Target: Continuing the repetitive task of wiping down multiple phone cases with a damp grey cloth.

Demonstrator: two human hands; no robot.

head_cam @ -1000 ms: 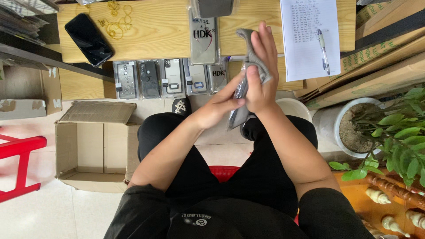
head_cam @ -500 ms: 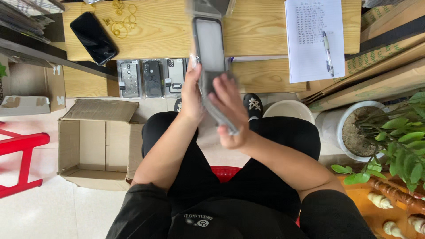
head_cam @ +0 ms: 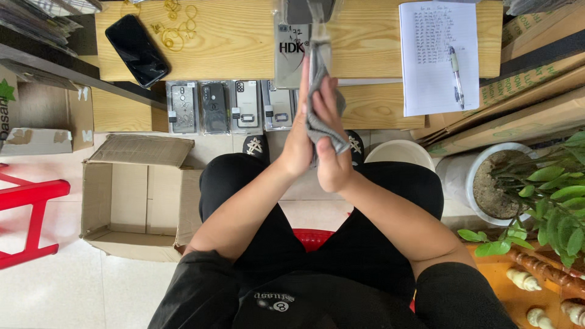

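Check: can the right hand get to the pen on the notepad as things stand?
Probably yes, once freed. The right hand is pressing a grey cloth against the left hand. The pen lies uncovered on the notepad, with only bare wooden bench between.

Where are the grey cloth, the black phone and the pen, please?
grey cloth (head_cam: 323, 125), head view, on the fold beside the right hand.
black phone (head_cam: 137, 50), head view, screen middle.
pen (head_cam: 456, 76), head view, mid-barrel.

grey cloth (head_cam: 322, 125) partly hidden between hands
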